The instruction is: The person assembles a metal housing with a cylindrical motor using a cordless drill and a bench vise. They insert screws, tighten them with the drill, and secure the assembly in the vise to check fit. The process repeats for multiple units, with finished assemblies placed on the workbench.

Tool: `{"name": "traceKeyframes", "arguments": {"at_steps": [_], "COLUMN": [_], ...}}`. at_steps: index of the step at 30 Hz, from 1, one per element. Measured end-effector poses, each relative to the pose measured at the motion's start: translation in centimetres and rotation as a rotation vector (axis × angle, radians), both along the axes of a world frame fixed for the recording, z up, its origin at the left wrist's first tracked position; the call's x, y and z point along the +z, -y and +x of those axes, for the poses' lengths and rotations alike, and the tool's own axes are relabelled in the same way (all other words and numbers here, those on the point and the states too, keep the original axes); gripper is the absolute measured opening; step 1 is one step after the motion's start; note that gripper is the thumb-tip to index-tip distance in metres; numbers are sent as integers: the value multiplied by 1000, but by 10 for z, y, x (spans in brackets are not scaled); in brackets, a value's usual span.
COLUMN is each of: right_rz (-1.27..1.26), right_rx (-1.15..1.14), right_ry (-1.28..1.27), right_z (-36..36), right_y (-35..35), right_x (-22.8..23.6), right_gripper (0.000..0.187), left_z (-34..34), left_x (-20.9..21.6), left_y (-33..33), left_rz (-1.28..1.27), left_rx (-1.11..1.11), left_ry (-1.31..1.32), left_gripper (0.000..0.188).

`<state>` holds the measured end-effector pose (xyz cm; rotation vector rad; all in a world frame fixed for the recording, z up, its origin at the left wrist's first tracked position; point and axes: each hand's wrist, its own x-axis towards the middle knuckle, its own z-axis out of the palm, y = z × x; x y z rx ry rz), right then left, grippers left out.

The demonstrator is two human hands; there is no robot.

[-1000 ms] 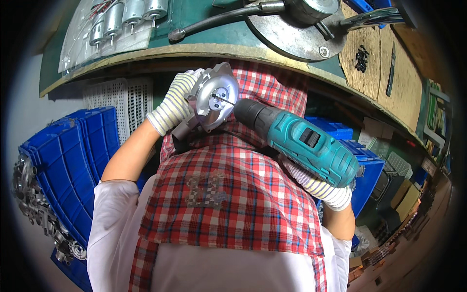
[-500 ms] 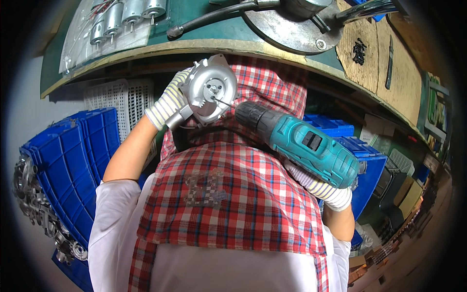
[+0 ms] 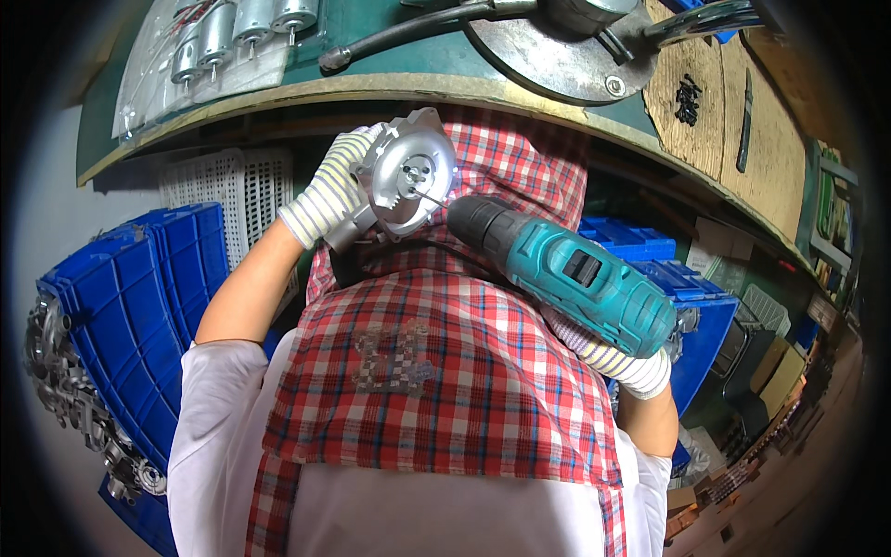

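My left hand (image 3: 331,189), in a striped knit glove, grips a round silver metal motor housing (image 3: 408,200) by its left side, with the hollow face tilted toward the right. My right hand (image 3: 608,360), gloved the same way, is wrapped round the handle of a teal cordless drill (image 3: 585,278); the drill body hides most of those fingers. From the black chuck (image 3: 483,223) a long thin bit (image 3: 432,200) reaches into the housing, its tip by the centre fittings. Whether the tip sits in a screw is too small to tell.
A green bench (image 3: 390,74) runs across the far side, with several small motors (image 3: 216,42) and a round metal base (image 3: 566,65) on it. At the right are dark small parts (image 3: 687,99) and a knife-like tool (image 3: 744,121). Blue crates (image 3: 121,325) stand on both sides.
The housing has turned in my left hand, its face now angled more to the right. The drill has shifted slightly left, its bit still at the housing's centre.
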<state>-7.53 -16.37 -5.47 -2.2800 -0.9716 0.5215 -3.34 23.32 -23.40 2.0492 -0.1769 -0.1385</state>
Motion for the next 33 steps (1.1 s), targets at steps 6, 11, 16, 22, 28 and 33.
{"name": "traceKeyframes", "arguments": {"at_steps": [6, 11, 16, 22, 28, 33], "right_rz": [-196, 31, 394, 850, 1122, 904], "right_rx": [144, -36, -472, -1041, -1091, -1209], "right_ry": [206, -8, -228, -88, 71, 210], "right_z": [-3, -6, -22, 10, 52, 84], "right_y": [0, -2, 42, 54, 93, 131], "right_x": [0, -7, 13, 91, 69, 54], "right_gripper": [38, 35, 55, 48, 42, 37], "left_z": [-2, 0, 6, 58, 171, 240], "left_x": [-28, -31, 31, 143, 171, 130], "left_y": [-12, -5, 3, 51, 142, 155], "left_rz": [-19, -574, -635, -1296, -1450, -895], "left_rx": [5, 86, -143, -54, -457, -210], "left_ry": [-77, -299, -291, -422, -23, 385], "left_gripper": [64, 40, 42, 52, 46, 46]}}
